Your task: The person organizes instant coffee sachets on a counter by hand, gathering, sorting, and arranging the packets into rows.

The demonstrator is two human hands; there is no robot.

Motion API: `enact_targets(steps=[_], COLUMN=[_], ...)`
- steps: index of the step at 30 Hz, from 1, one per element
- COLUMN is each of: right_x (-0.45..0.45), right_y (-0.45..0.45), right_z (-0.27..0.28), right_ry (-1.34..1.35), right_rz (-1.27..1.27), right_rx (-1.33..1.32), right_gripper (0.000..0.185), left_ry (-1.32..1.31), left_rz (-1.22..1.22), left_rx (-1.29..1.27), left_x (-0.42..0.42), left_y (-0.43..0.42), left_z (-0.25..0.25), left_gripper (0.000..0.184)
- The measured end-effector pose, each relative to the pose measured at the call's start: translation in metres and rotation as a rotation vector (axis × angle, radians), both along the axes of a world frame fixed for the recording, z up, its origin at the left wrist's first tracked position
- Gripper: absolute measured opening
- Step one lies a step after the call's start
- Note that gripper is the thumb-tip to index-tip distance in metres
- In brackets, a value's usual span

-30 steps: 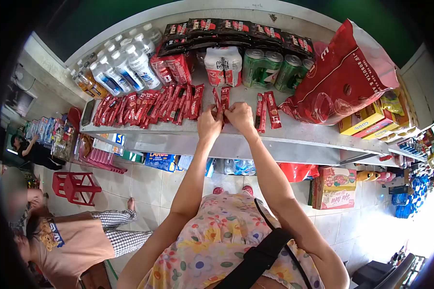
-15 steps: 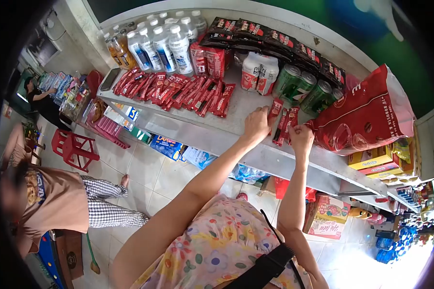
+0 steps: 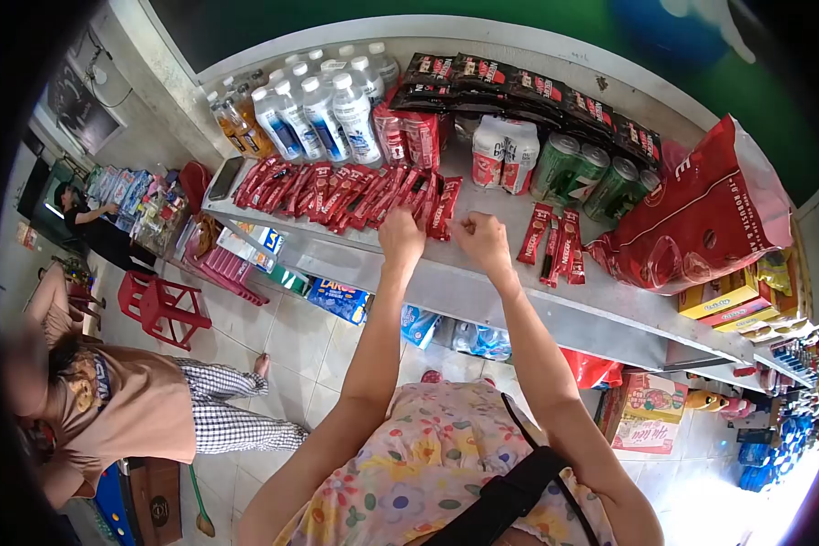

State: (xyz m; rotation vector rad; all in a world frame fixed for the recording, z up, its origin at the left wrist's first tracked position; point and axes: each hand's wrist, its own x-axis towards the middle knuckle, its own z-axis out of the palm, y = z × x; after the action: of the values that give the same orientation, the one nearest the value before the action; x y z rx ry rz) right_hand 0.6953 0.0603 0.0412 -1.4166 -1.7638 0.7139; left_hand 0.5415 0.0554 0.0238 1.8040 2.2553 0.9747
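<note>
Red Nescafé coffee sachets lie overlapping in a long row (image 3: 332, 196) along the front of the shelf (image 3: 482, 278). My left hand (image 3: 400, 238) is at the row's right part, fingers curled against the lower ends of the sachets; its fingertips are partly hidden. Just right of the end sachet (image 3: 444, 207), my right hand (image 3: 484, 241) hovers low with fingers drawn together, and nothing shows in them. Further right, several loose sachets (image 3: 555, 244) lie in a small separate group, beside a big red Nescafé bag (image 3: 701, 218).
Behind the row stand white-capped bottles (image 3: 350, 118), a pack of white-and-red cans (image 3: 505, 155), green cans (image 3: 578, 173) and black Nescafé packets (image 3: 528, 86). A phone (image 3: 226, 178) lies at the left end. Another person (image 3: 136, 400) is at lower left, near a red stool (image 3: 164, 305).
Both hands have moved left, from the small sachet group to the right end of the long row. The small group stays on the shelf, out of my hands. The view has shifted slightly.
</note>
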Motion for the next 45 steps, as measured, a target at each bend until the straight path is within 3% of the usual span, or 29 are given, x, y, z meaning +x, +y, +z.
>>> enact_targets(steps=[4,8,10,11,15,17,21,25,27,30,35,38,43,45], right_x=[-0.026,-0.024,-0.016,-0.008,0.043,0.072,0.113,0.137,0.141,0.13,0.088,0.054,0.002,-0.019], right_y=[0.018,0.026,0.021,0.014,-0.013,-0.017,-0.031,-0.031,-0.034,-0.04,-0.045,-0.042,-0.024,-0.017], right_z=[-0.022,-0.033,-0.032,-0.023,0.003,-0.003,0.001,-0.012,-0.014,-0.003,0.004,0.006,-0.003,-0.005], right_ry=[-0.156,-0.11,0.083,0.081,0.141,0.102,0.189,0.035,-0.187,-0.132,0.106,-0.007,-0.145,-0.265], right_rz=[-0.024,0.032,0.026,0.01,-0.02,-0.081,-0.18,-0.257,-0.364,-0.337,-0.198,-0.078,-0.121,-0.151], right_rx=[-0.069,-0.047,-0.128,-0.128,-0.13,-0.081,-0.108,-0.042,0.253,0.219,0.207,0.069,0.091,0.13], right_gripper=[0.036,0.037,0.035,0.035,0.033,0.033,0.028,0.03,0.029,0.025,0.021,0.016,0.023,0.024], left_ry=[-0.021,-0.108,-0.322,-0.724,-0.88,-1.053,-1.138,-0.661,-0.306,-0.121,-0.017,0.088,0.151,0.164], left_rz=[0.0,-0.011,-0.095,-0.101,-0.18,-0.354,-0.388,-0.385,-0.224,-0.074,0.096,0.123,0.022,-0.01], left_rx=[0.023,0.102,0.179,-0.001,-0.006,-0.053,-0.133,0.043,0.212,0.275,0.303,0.272,0.076,0.141], left_x=[0.009,0.004,0.0,0.008,0.028,0.051,0.102,0.123,0.119,0.092,0.034,0.011,-0.005,-0.013], left_y=[0.002,0.006,0.006,-0.007,-0.027,-0.03,-0.02,-0.009,-0.016,-0.023,-0.031,-0.028,-0.023,-0.02], left_z=[-0.006,-0.017,-0.022,0.004,0.014,0.015,-0.003,-0.033,-0.017,-0.012,-0.009,-0.003,-0.001,-0.009], left_gripper=[0.016,0.018,0.024,0.027,0.025,0.026,0.023,0.026,0.026,0.023,0.022,0.025,0.03,0.031])
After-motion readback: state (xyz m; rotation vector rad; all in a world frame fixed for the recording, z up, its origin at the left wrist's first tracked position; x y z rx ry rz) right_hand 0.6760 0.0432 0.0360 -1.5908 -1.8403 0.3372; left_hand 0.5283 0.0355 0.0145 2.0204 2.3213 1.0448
